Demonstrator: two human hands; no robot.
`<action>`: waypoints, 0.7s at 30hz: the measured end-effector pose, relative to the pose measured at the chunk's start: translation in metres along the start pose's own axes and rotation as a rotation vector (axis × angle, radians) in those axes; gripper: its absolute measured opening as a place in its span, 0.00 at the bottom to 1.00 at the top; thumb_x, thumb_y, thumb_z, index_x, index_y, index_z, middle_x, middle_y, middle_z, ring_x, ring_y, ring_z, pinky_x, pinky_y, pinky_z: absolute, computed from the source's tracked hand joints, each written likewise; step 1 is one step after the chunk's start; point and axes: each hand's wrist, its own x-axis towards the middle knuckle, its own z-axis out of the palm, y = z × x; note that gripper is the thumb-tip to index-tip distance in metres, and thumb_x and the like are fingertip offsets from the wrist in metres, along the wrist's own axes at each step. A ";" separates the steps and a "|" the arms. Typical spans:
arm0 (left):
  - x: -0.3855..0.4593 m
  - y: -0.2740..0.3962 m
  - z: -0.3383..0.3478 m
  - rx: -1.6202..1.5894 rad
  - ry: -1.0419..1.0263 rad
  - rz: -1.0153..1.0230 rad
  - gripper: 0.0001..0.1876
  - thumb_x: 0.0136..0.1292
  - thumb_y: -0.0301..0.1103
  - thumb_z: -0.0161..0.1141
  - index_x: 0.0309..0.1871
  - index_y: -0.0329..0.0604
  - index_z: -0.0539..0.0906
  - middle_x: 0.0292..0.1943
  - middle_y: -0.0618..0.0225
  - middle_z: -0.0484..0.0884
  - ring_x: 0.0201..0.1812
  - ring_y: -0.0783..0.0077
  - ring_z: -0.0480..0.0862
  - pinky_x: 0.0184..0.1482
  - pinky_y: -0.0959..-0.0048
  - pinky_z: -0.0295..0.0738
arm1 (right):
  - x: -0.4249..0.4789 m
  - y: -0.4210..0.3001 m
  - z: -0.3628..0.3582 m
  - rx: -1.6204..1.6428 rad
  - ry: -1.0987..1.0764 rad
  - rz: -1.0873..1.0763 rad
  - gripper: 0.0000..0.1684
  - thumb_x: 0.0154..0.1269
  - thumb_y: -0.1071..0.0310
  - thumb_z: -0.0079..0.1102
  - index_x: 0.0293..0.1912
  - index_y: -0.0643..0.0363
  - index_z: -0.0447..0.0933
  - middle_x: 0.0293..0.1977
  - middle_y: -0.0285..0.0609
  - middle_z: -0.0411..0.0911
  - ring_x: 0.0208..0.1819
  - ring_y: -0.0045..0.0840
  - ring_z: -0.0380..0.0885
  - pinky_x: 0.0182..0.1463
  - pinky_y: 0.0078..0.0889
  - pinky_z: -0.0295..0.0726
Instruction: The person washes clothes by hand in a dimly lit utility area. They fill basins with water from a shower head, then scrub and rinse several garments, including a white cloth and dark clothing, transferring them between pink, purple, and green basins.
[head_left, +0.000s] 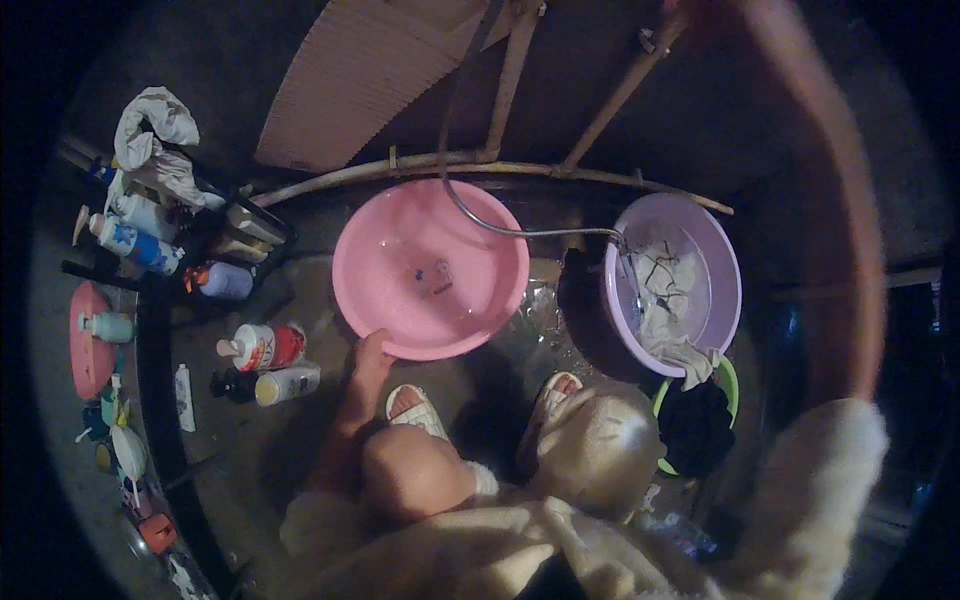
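Note:
A pink plastic basin stands on the wet floor in front of my feet, with a dark print on its bottom. My left hand grips its near rim. My right forearm stretches up along the right side, and my blurred right hand is mostly cut off by the top edge; its fingers are not clear. On the right, a purple basin holds wet pale cloth, one end of which hangs over the near rim. A metal shower hose passes above the pink basin and dips into the purple one.
Pump bottles, including a blue-and-white one, and a draped white cloth crowd the left. More bottles and a tube lie on the floor. A green tub with dark cloth sits at right. Pipes line the far wall.

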 end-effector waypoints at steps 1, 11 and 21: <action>-0.008 0.008 0.004 0.041 0.048 -0.017 0.11 0.51 0.33 0.54 0.36 0.38 0.75 0.36 0.63 0.76 0.36 0.65 0.76 0.38 0.68 0.71 | -0.010 0.022 -0.003 0.039 0.024 0.099 0.20 0.60 0.52 0.45 0.39 0.60 0.70 0.34 0.41 0.74 0.36 0.28 0.73 0.37 0.34 0.73; -0.176 0.172 0.088 0.760 -0.077 -0.017 0.11 0.46 0.25 0.51 0.35 0.30 0.72 0.26 0.63 0.76 0.20 0.74 0.76 0.15 0.79 0.70 | -0.160 0.173 0.187 1.322 -0.172 0.509 0.32 0.61 0.40 0.36 0.51 0.56 0.66 0.43 0.43 0.73 0.38 0.29 0.77 0.33 0.36 0.78; -0.243 0.173 0.261 1.146 -0.311 0.021 0.19 0.60 0.42 0.49 0.48 0.39 0.69 0.29 0.66 0.78 0.18 0.78 0.73 0.26 0.73 0.80 | -0.231 0.221 0.169 1.439 0.254 0.539 0.16 0.43 0.74 0.55 0.36 0.69 0.72 0.28 0.42 0.73 0.27 0.24 0.73 0.28 0.23 0.72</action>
